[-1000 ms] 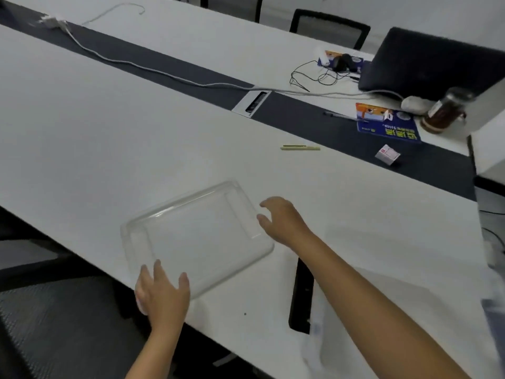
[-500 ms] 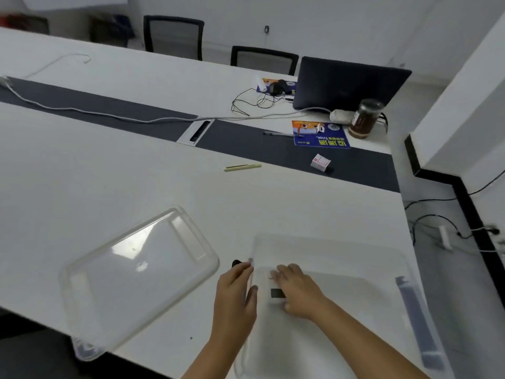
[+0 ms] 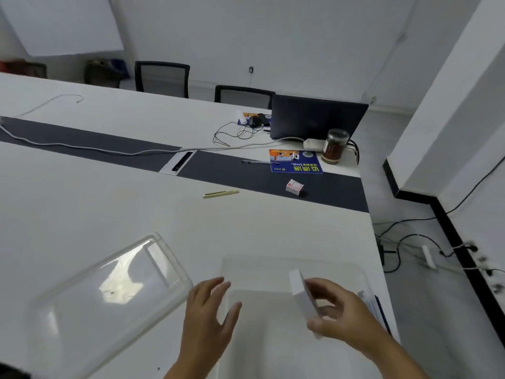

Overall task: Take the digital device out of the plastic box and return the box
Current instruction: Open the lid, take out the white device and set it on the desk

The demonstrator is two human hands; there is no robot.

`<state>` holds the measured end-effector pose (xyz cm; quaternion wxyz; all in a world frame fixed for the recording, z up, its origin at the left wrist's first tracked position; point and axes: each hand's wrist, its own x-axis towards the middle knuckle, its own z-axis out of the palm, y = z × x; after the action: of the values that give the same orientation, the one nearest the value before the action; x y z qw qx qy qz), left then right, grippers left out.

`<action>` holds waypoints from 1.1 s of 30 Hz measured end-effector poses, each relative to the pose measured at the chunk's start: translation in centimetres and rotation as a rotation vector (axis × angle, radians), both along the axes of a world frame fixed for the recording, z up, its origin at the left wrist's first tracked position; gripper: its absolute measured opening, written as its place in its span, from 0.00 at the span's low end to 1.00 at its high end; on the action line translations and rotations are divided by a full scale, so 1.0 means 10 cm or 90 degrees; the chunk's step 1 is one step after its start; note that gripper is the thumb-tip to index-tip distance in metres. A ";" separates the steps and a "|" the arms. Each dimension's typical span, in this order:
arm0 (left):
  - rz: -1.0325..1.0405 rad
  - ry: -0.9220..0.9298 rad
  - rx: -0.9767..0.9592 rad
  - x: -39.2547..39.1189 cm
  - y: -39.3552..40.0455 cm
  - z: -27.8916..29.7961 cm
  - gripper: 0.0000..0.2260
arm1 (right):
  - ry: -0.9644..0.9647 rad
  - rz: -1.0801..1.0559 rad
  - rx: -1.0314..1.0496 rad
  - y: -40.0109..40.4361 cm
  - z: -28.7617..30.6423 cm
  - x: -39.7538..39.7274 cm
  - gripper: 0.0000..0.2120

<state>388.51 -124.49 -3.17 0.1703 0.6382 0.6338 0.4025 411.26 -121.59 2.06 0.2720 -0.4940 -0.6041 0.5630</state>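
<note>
A clear plastic box [image 3: 287,265] stands open at the near right of the white table. My right hand [image 3: 341,315] is above it, shut on a flat white digital device [image 3: 302,299] that it holds tilted on edge. My left hand [image 3: 210,321] is open with fingers spread, resting against the box's left wall. The clear lid [image 3: 109,296] lies upside down on the table to the left of the box, apart from both hands.
A yellow pen [image 3: 220,193] and a small red-and-white carton [image 3: 294,186] lie farther back. Beyond are a blue leaflet [image 3: 296,161], a brown jar [image 3: 334,146], a dark laptop [image 3: 317,121] and cables [image 3: 95,150]. The table's right edge [image 3: 378,255] drops to a floor with wires.
My right hand has lifted the white device up out of the box bottom. My left hand has opened and shifted along the box's left wall. The view has tilted upward.
</note>
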 end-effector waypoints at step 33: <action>-0.125 -0.704 -0.264 0.51 -0.04 0.59 0.09 | 0.324 -0.262 0.068 -0.23 -0.14 -0.14 0.29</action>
<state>393.65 -124.88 2.77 0.6322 0.3435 0.4544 0.5253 409.89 -123.88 0.68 0.5476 -0.4340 -0.4330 0.5695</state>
